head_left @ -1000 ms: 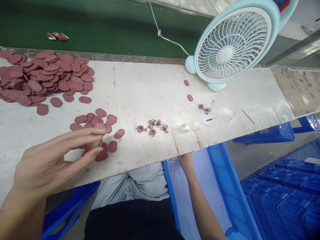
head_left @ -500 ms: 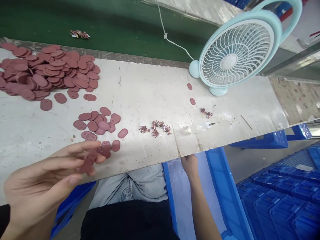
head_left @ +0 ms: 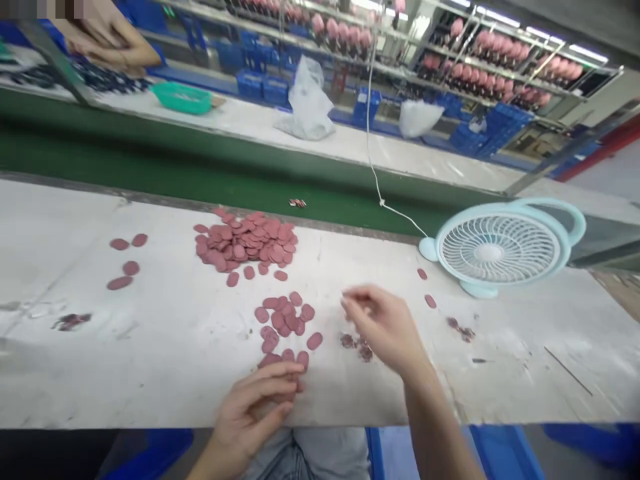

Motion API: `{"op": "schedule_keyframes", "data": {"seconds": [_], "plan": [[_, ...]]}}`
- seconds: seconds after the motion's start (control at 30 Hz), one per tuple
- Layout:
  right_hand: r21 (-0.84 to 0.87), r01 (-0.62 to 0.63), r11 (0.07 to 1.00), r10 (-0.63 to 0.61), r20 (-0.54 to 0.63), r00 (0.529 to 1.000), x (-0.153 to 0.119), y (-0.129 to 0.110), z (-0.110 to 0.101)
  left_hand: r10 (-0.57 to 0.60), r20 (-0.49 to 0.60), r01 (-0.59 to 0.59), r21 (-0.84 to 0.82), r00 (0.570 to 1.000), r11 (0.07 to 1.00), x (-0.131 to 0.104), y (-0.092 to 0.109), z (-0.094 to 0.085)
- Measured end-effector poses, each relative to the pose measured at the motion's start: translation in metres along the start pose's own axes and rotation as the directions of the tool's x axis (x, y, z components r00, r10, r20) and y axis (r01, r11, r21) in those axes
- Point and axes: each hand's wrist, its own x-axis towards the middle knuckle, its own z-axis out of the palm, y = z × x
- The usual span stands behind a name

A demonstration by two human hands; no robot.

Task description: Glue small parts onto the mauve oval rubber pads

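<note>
A: Largest item first?

B: Long white scuffed counter (head_left: 150, 347), running the width of the view. It carries everything listed below.

A: Next?

B: Pale blue round desk fan (head_left: 500, 248), upright at the far right edge, grille facing the seat, probably set there to cool the person working.

A: And the stock?

B: Large heap of dark red oval rubber pads (head_left: 247, 241) at the far middle. A smaller loose group of the same pads (head_left: 285, 317) lies nearer, within easy reach. A few strays sit at far left.

A: The hands?

B: Left hand (head_left: 255, 410) at the near edge, fingers (head_left: 277, 385) curled partly closed, tips touching the nearest pads; whether one is actually pinched I cannot tell. Right hand (head_left: 385, 327) raised just above the counter, thumb and forefinger brought close together; motion blur hides whether anything is between them.

A: Smallest?

B: Cluster of tiny dark red-and-brown parts (head_left: 356, 345), directly under the right hand, kept apart from the pads. A second small cluster (head_left: 463, 328) lies near the fan.
</note>
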Motion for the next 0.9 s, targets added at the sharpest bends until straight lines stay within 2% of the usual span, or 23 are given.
{"op": "schedule_keyframes", "data": {"seconds": [0.1,0.17,0.23,0.33,0.47,0.53,0.6,0.77,0.83,0.9], "plan": [[-0.124,0.097,0.988,-0.103,-0.049,0.993,0.116,-0.006,0.035,0.007,-0.006,-0.007,0.018,1.0,1.0,0.0,-0.003,0.001],[-0.217,0.129,0.968,-0.139,-0.031,0.99,0.178,-0.007,0.052,0.021,-0.016,-0.02,0.038,1.0,0.999,0.001,-0.006,0.004],[-0.305,0.167,0.938,-0.17,0.015,0.985,0.222,-0.008,0.063,0.034,-0.041,-0.033,0.042,0.999,0.999,0.002,-0.01,0.007],[-0.415,0.219,0.883,-0.192,0.105,0.976,0.259,-0.011,0.072,0.048,-0.079,-0.047,0.02,0.996,0.999,0.004,-0.021,0.009],[-0.533,0.24,0.811,-0.149,0.208,0.967,0.272,-0.014,0.074,0.084,-0.01,-0.084,0.003,0.996,0.996,0.008,-0.031,0.003],[-0.583,0.225,0.781,-0.112,0.223,0.968,0.27,-0.014,0.07,0.092,0.041,-0.093,0.008,0.995,0.996,0.009,-0.032,0.0],[-0.625,0.201,0.754,-0.08,0.215,0.973,0.265,-0.016,0.063,0.091,0.031,-0.091,0.008,0.995,0.996,0.009,-0.029,0.001],[-0.675,0.128,0.727,0.006,0.193,0.981,0.245,-0.022,0.027,0.031,-0.108,-0.03,0.008,0.994,1.0,0.006,-0.014,0.01],[-0.673,0.095,0.733,0.061,0.203,0.977,0.227,-0.021,0.007,-0.014,-0.091,0.014,0.001,0.996,1.0,0.005,-0.008,0.01],[-0.66,0.066,0.749,0.116,0.229,0.966,0.197,-0.016,-0.009,-0.053,-0.051,0.053,-0.002,0.997,0.999,0.004,-0.004,0.008]]}}
